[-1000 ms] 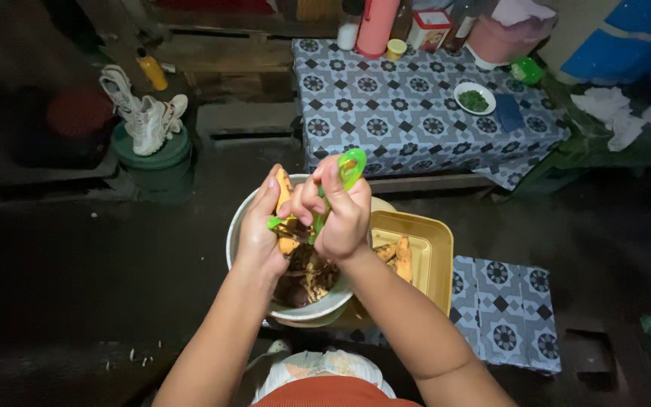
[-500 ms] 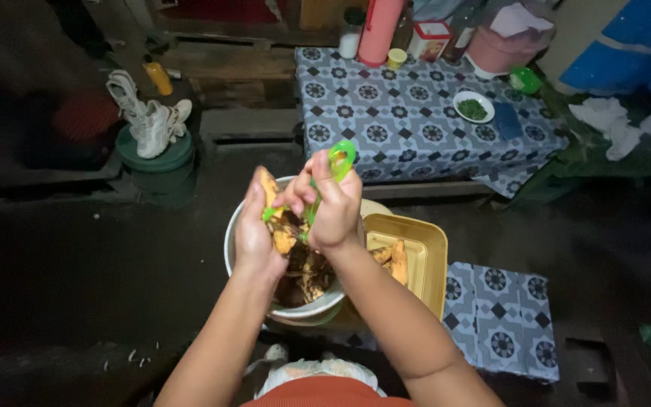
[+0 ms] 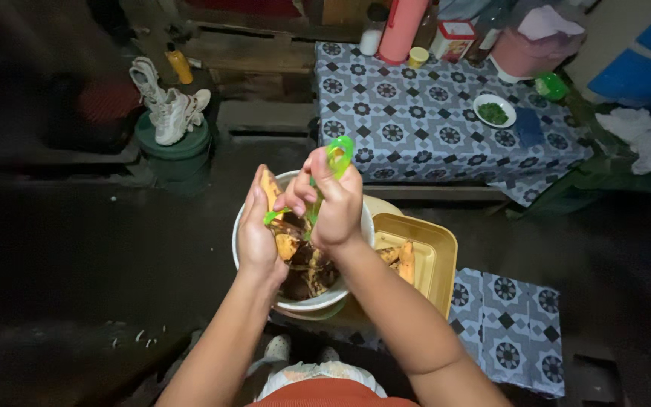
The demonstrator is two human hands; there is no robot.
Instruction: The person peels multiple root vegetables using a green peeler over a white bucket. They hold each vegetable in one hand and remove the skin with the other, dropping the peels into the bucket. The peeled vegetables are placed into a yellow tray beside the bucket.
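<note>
**Peeling an orange root over a bowl of scraps**

Peeling goes on above the white bowl (image 3: 244, 249), which serves as the landmark. The left hand (image 3: 256, 234) is curled closed around an orange root vegetable (image 3: 269, 188), holding it upright over the bowl's far-left rim; it may be a sweet potato, though I cannot tell for sure. The right hand (image 3: 334, 207) is clenched on a green peeler (image 3: 338, 154), whose ring end sticks up past the knuckles while the blade end reaches toward the vegetable. Both hands hover directly over the bowl.

Inside the bowl lies a dark heap of peelings (image 3: 307, 271), so a good deal of work looks done. Touching the bowl's right side sits a yellow tray (image 3: 435, 264) holding at least two bare orange pieces (image 3: 401, 260), apparently finished ones. No unpeeled pieces show anywhere near the bowl, so how many are left I cannot tell; the one in hand looks mostly bare already.

Beyond the bowl stands a low worktop with a patterned cloth (image 3: 416, 128), carrying a small dish of greens (image 3: 494, 111) and a pink flask (image 3: 407, 26). Far left of the bowl, white shoes (image 3: 171, 109) rest on a green bucket (image 3: 175, 154).
</note>
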